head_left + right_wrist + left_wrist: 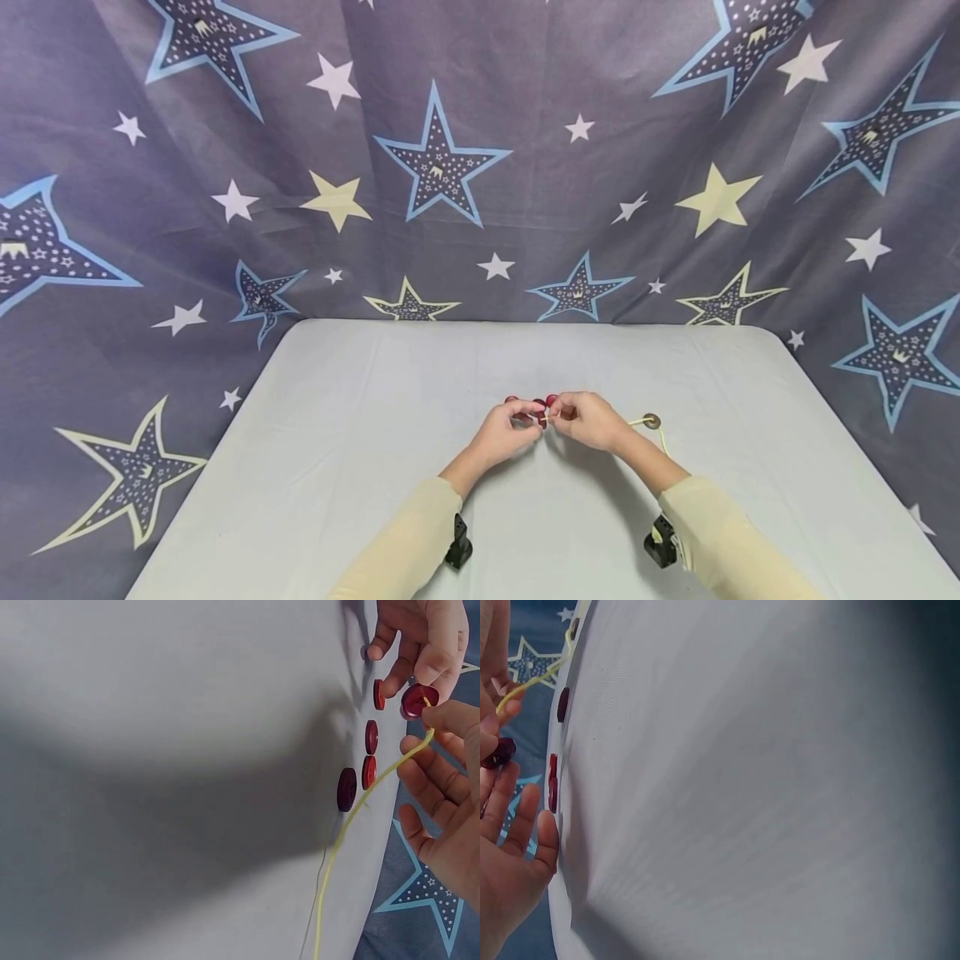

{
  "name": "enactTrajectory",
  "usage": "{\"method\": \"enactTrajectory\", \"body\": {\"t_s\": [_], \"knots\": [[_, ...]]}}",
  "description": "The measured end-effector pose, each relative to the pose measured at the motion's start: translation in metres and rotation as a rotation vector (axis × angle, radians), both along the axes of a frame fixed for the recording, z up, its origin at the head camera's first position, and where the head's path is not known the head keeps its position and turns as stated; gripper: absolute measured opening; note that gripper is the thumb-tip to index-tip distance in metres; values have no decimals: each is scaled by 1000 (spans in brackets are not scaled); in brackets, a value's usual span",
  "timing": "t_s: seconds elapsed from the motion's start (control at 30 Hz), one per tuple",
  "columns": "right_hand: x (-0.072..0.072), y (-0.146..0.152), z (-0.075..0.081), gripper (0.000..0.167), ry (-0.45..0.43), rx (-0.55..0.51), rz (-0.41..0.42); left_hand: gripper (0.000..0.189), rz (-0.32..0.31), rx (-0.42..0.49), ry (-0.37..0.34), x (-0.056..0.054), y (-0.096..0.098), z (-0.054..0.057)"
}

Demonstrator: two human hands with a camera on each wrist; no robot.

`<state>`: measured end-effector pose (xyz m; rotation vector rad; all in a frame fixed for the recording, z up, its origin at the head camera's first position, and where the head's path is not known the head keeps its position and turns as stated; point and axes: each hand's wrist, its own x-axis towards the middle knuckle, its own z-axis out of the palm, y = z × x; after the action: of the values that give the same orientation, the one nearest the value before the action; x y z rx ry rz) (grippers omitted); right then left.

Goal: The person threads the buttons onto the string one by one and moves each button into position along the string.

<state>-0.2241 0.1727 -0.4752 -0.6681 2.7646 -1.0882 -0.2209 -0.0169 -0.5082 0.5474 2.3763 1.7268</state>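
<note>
My left hand (504, 435) pinches a dark red button (414, 703) between thumb and fingers, a little above the table. Against that button, my right hand (591, 422) grips a yellow cord (386, 774) near its tip; in the right wrist view the cord meets the button's middle. How far it passes through is hidden by the fingers. From the right hand the cord trails off to a brown button (652, 421), which lies at its far end on the table. The left wrist view shows the held button (502, 752) edge-on.
Several loose buttons lie on the table behind the hands, among them a bright red one (379, 694), a red one (368, 772) and a dark maroon one (346, 789). The pale table (360, 400) ends at a star-patterned curtain (450, 275).
</note>
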Motion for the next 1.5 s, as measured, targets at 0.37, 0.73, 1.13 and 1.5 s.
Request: {"method": "enactTrajectory", "body": {"t_s": [0.37,0.73,1.13,1.5], "knots": [[0,-1,-1,4,-2,2,9,30,3,-26,1,-5,1,-10],[0,-2,1,4,-8,1,16,30,1,-44,16,-4,1,-9],[-1,-4,-3,6,-13,-14,12,29,6,-50,7,-4,2,-8],[-1,-2,-3,11,-51,-32,20,28,21,-64,42,-2,1,-6]]}}
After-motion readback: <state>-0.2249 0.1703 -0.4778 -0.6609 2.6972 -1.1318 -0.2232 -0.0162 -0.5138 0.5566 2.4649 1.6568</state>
